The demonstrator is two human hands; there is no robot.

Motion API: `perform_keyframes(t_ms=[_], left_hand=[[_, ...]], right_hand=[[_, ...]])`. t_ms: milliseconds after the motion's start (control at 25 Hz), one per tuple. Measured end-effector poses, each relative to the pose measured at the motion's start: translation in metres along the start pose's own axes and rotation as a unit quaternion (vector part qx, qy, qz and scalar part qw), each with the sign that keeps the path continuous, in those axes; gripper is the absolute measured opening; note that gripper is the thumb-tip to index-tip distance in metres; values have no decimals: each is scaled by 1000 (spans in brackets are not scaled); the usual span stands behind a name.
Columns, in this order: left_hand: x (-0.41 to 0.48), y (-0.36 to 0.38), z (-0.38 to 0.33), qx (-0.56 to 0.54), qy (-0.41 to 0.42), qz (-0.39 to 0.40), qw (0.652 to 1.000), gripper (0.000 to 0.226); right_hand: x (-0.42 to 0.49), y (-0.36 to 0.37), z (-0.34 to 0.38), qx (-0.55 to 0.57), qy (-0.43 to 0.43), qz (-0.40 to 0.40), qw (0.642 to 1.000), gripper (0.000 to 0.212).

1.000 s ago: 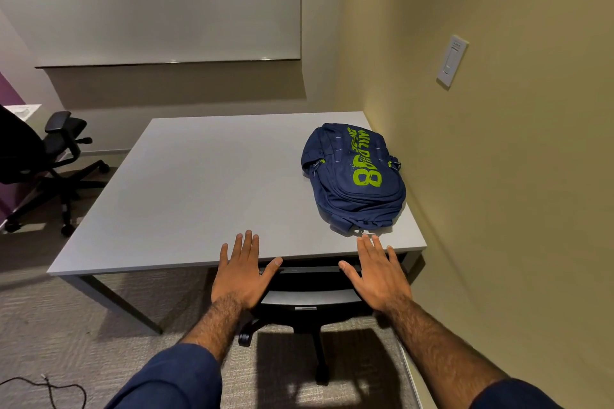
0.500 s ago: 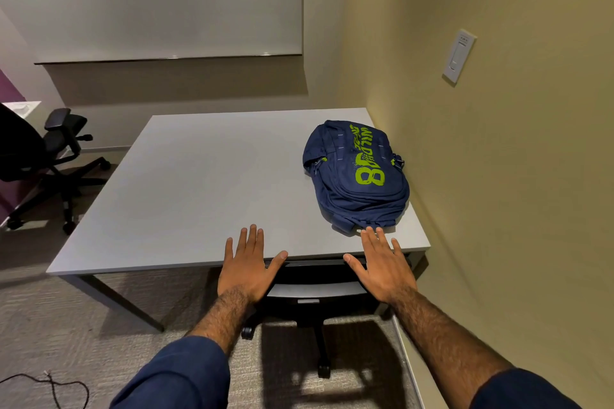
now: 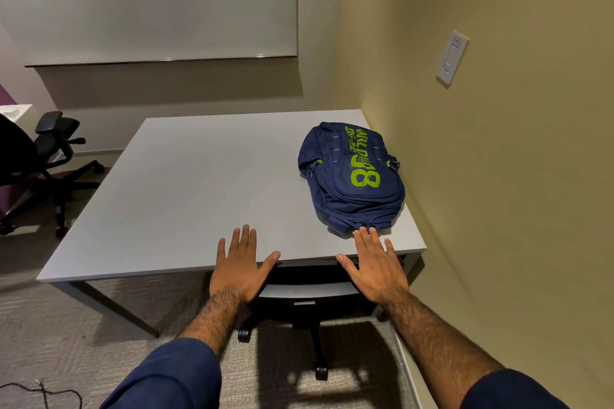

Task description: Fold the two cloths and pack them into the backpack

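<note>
1. Staying spread open and empty at the near edge of the table (image 3: 199, 192), the left hand (image 3: 237, 267) and right hand (image 3: 373, 267) barely move.
2. The backpack (image 3: 352, 176) lies closed by the right edge; no cloths show, so folding seems unstarted.

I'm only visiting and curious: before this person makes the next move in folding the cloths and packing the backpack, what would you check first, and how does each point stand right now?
1. Hands free: left hand and right hand are flat, fingers spread, holding nothing. Ok.
2. Cloths in sight: none shows anywhere in the view. Not ok.
3. Backpack within reach: backpack lies flat on the table, close to the right hand. Ok.
4. Backpack open for packing: no opening shows; the zips look closed. Not ok.
5. Room to fold: the table has bare grey surface left of the backpack. Ok.
</note>
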State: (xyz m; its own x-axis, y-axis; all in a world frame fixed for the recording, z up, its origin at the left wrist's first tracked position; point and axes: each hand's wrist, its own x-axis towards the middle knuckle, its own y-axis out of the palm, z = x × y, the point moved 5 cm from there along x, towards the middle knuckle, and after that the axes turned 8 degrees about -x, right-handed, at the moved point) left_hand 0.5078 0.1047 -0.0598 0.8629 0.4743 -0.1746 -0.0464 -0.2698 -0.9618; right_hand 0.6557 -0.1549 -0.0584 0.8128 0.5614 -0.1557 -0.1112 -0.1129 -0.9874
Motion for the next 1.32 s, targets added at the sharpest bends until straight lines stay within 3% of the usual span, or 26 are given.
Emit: perform_keyframes(t_ms=[320,1320], left_hand=[[10,-3,3,-14,0,-6,1000,101],[9,-13,16,-49,25,-12,998,98]], right_hand=[[8,-3,0,9,10,-11,1000,95],[0,-16,23,-2,23,12,1000,108]])
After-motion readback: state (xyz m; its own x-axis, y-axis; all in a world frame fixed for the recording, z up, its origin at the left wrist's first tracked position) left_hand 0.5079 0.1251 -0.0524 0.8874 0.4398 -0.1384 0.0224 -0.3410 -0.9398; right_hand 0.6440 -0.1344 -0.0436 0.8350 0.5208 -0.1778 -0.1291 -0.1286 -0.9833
